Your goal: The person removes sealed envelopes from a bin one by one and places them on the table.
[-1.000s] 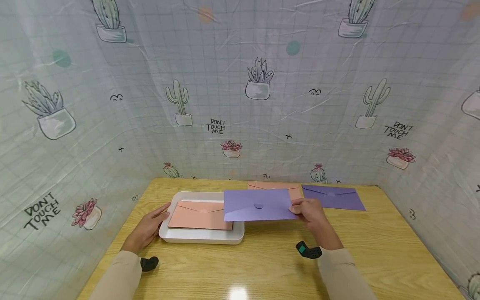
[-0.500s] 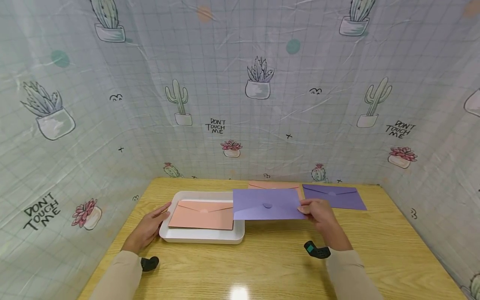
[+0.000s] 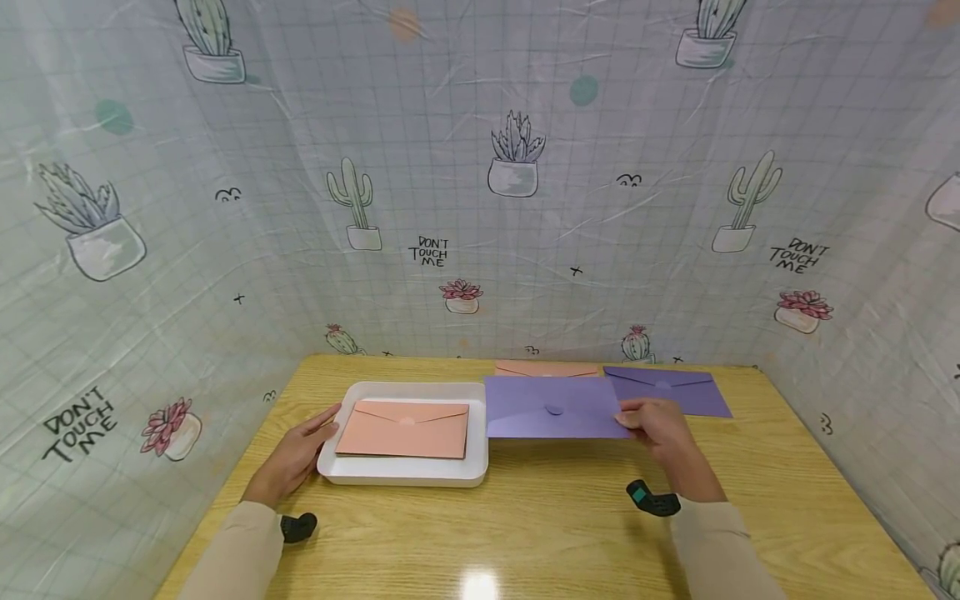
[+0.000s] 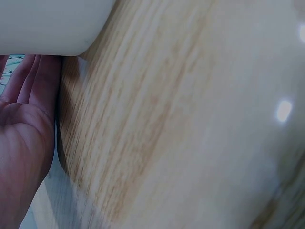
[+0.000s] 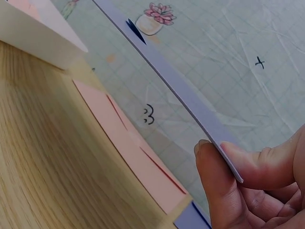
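My right hand (image 3: 663, 433) pinches the right edge of a lilac envelope (image 3: 551, 407) between thumb and fingers. That envelope is held above the table, just right of a white tray (image 3: 405, 478); its round flap tab faces up. In the right wrist view the envelope (image 5: 186, 102) appears nearly edge-on, with the thumb on one face and a finger on the other. Inside the tray lies a peach envelope (image 3: 405, 437), with a dark edge visible beneath it. My left hand (image 3: 292, 458) rests against the tray's left side, fingers extended along its outer wall.
Behind the held envelope, another peach envelope (image 3: 517, 368) lies at the table's back edge, partly covered. Right of it is a darker purple envelope (image 3: 671, 393). Wood-grain table (image 3: 480, 533) spreads in front. A cactus-print curtain (image 3: 465, 200) encloses the back and sides.
The right hand has moved right with the lilac envelope, which no longer overlaps the tray. The peach envelope in the tray is now fully visible. My left hand and the tray have stayed put.
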Available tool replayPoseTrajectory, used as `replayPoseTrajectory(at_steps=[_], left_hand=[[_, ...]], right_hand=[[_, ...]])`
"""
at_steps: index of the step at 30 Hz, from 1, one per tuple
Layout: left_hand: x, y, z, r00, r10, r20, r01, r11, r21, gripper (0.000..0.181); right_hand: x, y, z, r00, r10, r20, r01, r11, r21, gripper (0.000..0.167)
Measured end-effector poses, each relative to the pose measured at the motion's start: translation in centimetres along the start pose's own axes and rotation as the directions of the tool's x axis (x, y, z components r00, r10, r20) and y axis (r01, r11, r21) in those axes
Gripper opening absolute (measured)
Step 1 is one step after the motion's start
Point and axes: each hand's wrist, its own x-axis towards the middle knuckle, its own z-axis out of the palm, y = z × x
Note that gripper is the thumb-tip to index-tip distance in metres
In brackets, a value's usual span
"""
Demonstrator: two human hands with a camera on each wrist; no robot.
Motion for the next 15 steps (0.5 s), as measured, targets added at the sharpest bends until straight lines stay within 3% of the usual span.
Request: replayPoseTrajectory(at_steps=[15], left_hand=[[0.1,-0.1,0.1,1.000,-0.004,-0.008,0.004,1.000,0.000,0.060]], right_hand=[[0.1,0.4,-2.9,1.000,0.008,-0.004,-0.008,1.000,0.023,0.016]])
